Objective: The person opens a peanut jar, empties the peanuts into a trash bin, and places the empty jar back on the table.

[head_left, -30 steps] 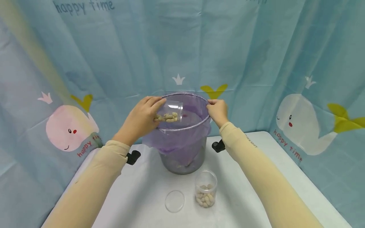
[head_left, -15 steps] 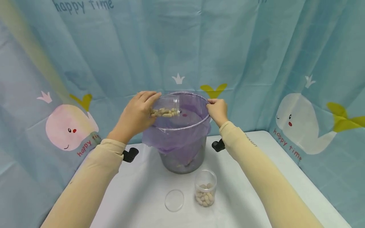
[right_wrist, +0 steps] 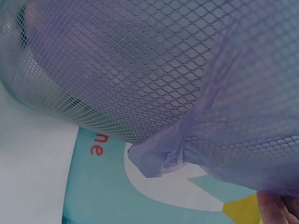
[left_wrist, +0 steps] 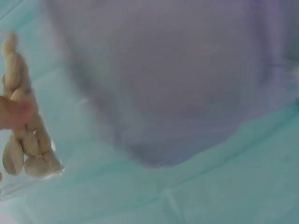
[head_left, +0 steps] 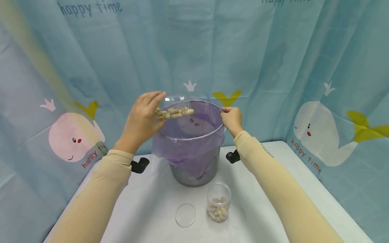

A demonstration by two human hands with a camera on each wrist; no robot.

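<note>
A clear plastic jar (head_left: 174, 101) lies on its side above the left part of the bin's rim, gripped by my left hand (head_left: 141, 119). Peanuts (head_left: 173, 113) in their shells line its lower side, and one pokes out at the mouth. The left wrist view shows the peanuts (left_wrist: 28, 135) through the jar wall with a fingertip over them. Below stands a mesh bin (head_left: 194, 177) with a purple bag (head_left: 188, 150) folded over its rim. At the rim's right side my right hand (head_left: 232, 119) pinches the bag's edge; its fingers (right_wrist: 273, 207) show at the right wrist view's corner.
In front of the bin, an upright clear jar (head_left: 218, 202) holds several more peanuts. A round clear lid (head_left: 185, 215) lies left of it on the white table (head_left: 158, 216). A blue curtain (head_left: 194, 50) hangs behind and at both sides.
My left hand has risen and shifted left with the jar. The peanuts have slid toward the mouth, and one now sticks out. My right hand stays at the rim.
</note>
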